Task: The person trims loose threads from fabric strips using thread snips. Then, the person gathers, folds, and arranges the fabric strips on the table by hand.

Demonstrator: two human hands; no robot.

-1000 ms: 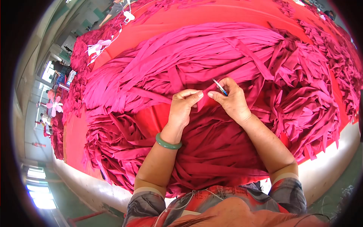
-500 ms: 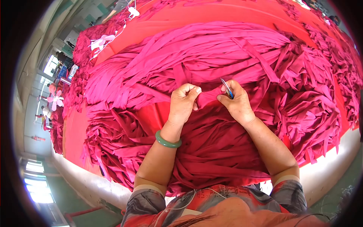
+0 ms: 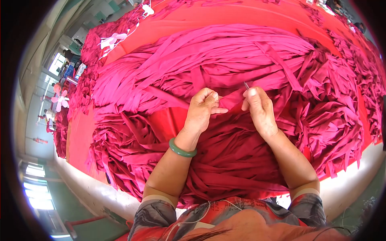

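Observation:
Between my hands runs a magenta fabric strip [image 3: 233, 99]. My left hand [image 3: 199, 111], with a green bangle [image 3: 182, 148] at the wrist, pinches the strip's left part between thumb and curled forefinger, while a lower finger sticks out to the right. My right hand [image 3: 261, 112] is closed around small thread snips [image 3: 246, 85]; only their thin metal tip shows above the thumb, and the handle is hidden. The fingers of this hand are by the strip's right end; whether they also grip it I cannot tell. Under both hands lies a large heap of magenta strips [image 3: 225, 148].
Long strips [image 3: 193, 52] lie bundled beyond my hands. Red cloth [image 3: 225, 16] covers the table behind them. A pink fan [image 3: 112, 40] with a white cable [image 3: 130, 31] is at the back left; another pink fan [image 3: 60, 100] stands farther left. More bunched fabric [image 3: 364, 80] lies at the right.
Both hands have shifted slightly right. My right hand has turned, so the snips' blue handle no longer shows. A finger of my left hand now points outward.

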